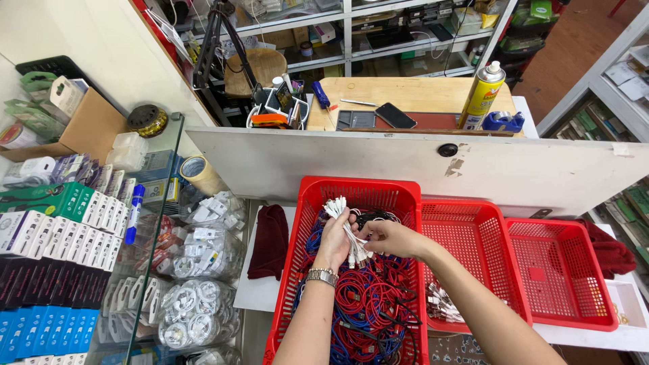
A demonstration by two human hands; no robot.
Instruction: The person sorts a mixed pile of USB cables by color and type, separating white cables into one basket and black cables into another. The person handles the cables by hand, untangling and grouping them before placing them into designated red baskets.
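Note:
My left hand [335, 238], with a metal watch on the wrist, grips a bunch of white cables [340, 211] whose plug ends stick up above the fist. My right hand [389, 238] pinches the lower ends of the same white cables beside it. Both hands hover over a red plastic basket [365, 191] filled with tangled red, blue and black cables [368, 304].
Two more red baskets [473, 236] [561, 270] stand to the right; the middle one holds a few white connectors [443, 304]. A dark red cloth [269, 242] lies left of the basket. A glass case [155, 270] with boxed goods is at left. A white partition [405, 165] rises behind.

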